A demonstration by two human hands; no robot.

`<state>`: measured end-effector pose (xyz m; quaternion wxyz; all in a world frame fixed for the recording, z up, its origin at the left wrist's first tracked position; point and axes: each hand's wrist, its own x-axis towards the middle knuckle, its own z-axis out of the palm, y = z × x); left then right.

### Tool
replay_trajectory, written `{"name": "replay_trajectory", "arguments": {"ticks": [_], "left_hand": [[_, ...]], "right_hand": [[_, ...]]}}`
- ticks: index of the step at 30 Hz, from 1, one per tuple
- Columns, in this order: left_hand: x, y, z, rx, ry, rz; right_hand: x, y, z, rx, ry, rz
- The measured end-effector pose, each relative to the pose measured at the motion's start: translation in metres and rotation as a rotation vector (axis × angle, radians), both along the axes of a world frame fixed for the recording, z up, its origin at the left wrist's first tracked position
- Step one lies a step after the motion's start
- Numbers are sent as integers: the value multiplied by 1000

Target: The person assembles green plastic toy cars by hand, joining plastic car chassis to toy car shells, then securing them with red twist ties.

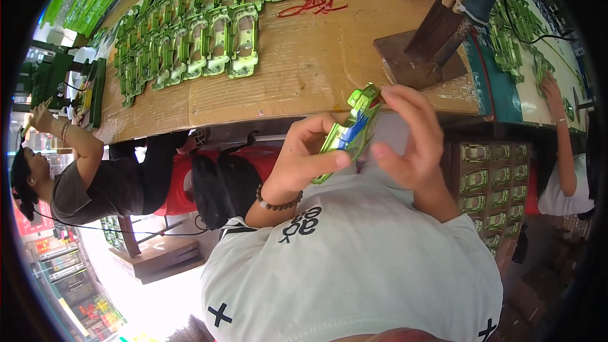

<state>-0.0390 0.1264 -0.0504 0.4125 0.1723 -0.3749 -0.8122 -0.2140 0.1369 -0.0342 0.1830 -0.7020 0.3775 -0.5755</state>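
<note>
My left hand (301, 158) grips a green toy car body shell (347, 134) with a blue section along its side, holding it tilted just off the table's near edge. The thumb presses on its lower end. Beside the shell's upper end is my right hand (415, 136), its index fingertip at or very near the rim and its thumb held well apart. A small red spot shows on the shell by that fingertip; what it is, I cannot make out.
Rows of green car shells (215, 41) lie at the table's (316, 57) far left. Red strips (313, 3) lie behind. A metal post on a brown base plate (421, 60) stands right. Crates of shells (494, 183) stand below right. Co-workers sit left (82, 177) and right (560, 177).
</note>
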Motion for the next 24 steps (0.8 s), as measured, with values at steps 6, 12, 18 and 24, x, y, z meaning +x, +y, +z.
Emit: {"name": "replay_trajectory", "arguments": {"ticks": [6,12,18,24], "left_hand": [[-25,10,-12,-808,-849,516],[-20,1,12,-990,-755,133],[-9,-45,7,-1163,-802,475],[-24,-72,-16,-868,-646,668]], "right_hand": [[14,5,-39,251,-498,332],[-3,14,-45,301,-1032,235],[-41,13,-31,566,-1189,98],[-70,2,-41,959,-1689,884]]}}
